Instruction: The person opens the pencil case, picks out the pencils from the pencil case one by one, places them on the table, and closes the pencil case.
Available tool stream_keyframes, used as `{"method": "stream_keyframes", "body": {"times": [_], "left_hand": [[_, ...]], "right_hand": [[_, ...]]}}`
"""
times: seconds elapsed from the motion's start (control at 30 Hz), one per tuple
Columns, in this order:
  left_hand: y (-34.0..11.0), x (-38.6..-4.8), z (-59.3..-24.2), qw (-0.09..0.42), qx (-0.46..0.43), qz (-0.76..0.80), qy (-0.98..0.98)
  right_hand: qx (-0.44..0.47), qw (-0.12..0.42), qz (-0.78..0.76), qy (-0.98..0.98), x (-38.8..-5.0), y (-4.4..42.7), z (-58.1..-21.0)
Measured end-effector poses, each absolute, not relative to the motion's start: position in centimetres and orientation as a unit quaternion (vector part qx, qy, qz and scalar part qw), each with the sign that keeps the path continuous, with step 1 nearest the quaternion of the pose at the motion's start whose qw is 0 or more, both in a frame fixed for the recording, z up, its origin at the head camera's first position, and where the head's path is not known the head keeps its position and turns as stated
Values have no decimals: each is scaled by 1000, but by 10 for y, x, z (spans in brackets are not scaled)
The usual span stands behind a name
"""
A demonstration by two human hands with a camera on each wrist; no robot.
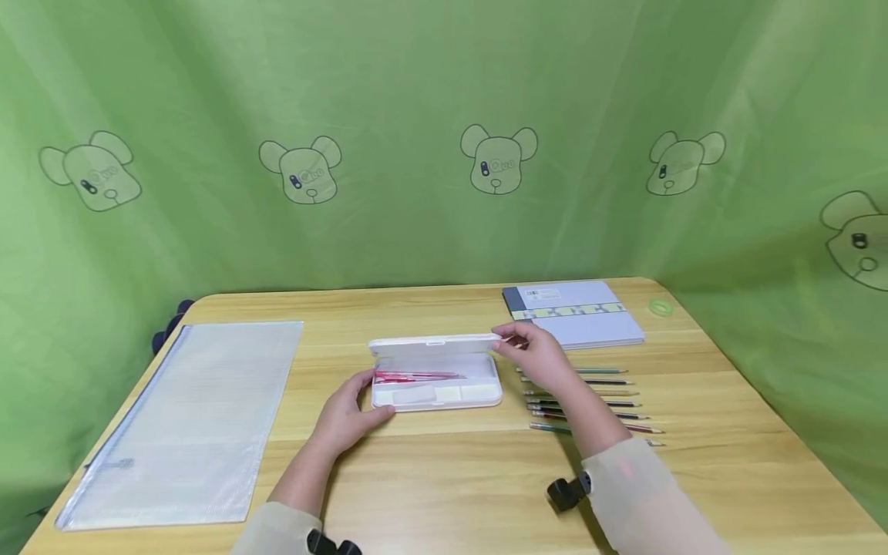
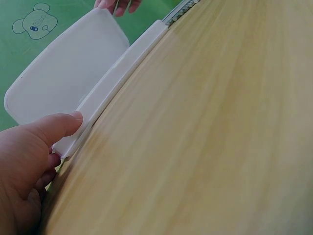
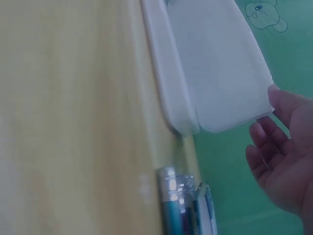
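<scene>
A white plastic pencil case (image 1: 468, 395) lies on the table with its hinged lid (image 1: 435, 343) raised. Inside it, red-and-clear pens (image 1: 416, 376) lie along the back, and a white block (image 1: 414, 395) sits at the front. My left hand (image 1: 344, 416) grips the case's left end, thumb on the front wall and fingers round the side, as the left wrist view also shows. With thumb and fingers my right hand (image 1: 541, 358) pinches the lid's right corner; in the right wrist view the thumb (image 3: 283, 100) presses on that corner.
Several pencils (image 1: 597, 393) lie in a row right of the case, under the right forearm. Behind them is a grey-blue notebook (image 1: 583, 327), with a green tape roll (image 1: 660, 307) beside it. A translucent zip pouch (image 1: 187, 424) covers the table's left side. A green curtain (image 1: 402, 231) hangs behind.
</scene>
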State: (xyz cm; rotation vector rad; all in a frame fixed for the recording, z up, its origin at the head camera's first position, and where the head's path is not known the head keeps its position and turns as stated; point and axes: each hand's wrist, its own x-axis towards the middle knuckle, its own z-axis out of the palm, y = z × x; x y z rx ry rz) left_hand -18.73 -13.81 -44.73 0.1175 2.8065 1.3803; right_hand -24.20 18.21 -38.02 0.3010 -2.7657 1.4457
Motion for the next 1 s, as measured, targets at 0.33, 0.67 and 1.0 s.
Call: {"method": "stream_keyframes", "body": {"times": [0.33, 0.67, 1.0], "left_hand": [[-138, -186, -448, -1, 42, 441, 896], [-137, -185, -445, 5, 29, 483, 875], [-137, -183, -443, -5, 41, 493, 869]], "right_hand": [[88, 22, 456, -885, -217, 180, -400], [48, -7, 469, -882, -207, 173, -411], [41, -50, 446, -893, -202, 172, -416]]}}
